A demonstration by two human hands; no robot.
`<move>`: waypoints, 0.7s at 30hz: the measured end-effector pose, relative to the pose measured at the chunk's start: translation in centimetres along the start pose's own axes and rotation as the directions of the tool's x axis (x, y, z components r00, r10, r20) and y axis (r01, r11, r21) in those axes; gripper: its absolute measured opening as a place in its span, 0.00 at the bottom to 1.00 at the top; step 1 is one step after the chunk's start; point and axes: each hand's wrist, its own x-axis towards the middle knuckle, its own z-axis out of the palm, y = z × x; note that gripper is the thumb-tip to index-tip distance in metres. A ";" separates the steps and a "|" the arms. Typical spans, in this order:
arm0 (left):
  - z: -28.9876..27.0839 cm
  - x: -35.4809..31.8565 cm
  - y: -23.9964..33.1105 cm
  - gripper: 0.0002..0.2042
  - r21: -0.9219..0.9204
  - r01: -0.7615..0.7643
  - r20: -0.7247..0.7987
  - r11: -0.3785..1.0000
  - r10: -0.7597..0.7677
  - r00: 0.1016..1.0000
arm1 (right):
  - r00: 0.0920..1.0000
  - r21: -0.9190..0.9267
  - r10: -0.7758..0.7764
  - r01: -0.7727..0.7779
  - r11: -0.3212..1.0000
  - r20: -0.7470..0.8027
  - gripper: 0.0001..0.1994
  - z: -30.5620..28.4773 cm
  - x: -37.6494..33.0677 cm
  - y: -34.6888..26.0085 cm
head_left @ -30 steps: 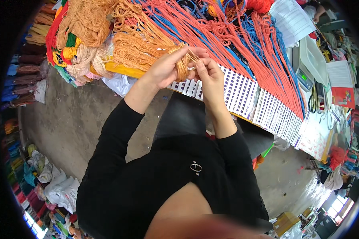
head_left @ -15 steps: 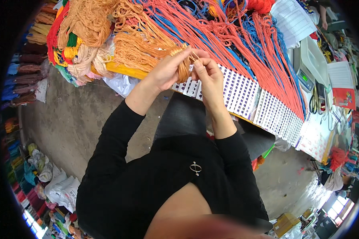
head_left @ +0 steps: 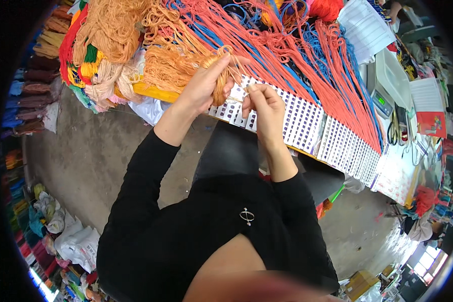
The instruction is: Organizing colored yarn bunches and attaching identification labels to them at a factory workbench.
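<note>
My left hand (head_left: 205,83) is closed round a light orange skein of thread (head_left: 220,89), with loops sticking out above the fingers. Just to its right, my right hand (head_left: 266,103) pinches a thin strand of the same thread between thumb and fingertips. That strand runs across the small gap between the hands. Behind them lie more orange thread (head_left: 168,70) and long coral strands (head_left: 282,65) mixed with blue. White cards with rows of dark dots (head_left: 302,116) line the table's near edge, partly under my right hand.
A tan thread heap (head_left: 108,30) lies at the back left beside red and yellow bundles. On the right stand a scale with a white tray (head_left: 382,98), scissors (head_left: 394,128) and printed sheets (head_left: 366,27). White bags (head_left: 75,239) lie on the floor at lower left.
My right hand has drawn away from my left to the right and slightly down, pulling the strand out. The left hand has shifted a little left with the skein.
</note>
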 end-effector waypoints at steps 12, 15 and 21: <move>-19.4 1.6 12.7 0.12 -0.060 -0.113 -0.584 0.992 0.057 0.810 | 0.859 0.628 -0.510 0.422 0.654 -0.046 0.12 -20.2 -2.3 -10.4; -24.0 -0.2 19.4 0.10 0.120 -0.224 -0.719 0.967 0.240 0.652 | 0.893 0.701 -0.385 0.428 0.571 -0.232 0.13 -30.6 -4.1 -12.8; -28.9 0.2 32.7 0.17 0.387 -0.309 -0.680 0.869 0.495 0.541 | 0.706 0.354 -0.356 0.648 0.674 -0.613 0.05 -49.5 -14.2 -21.9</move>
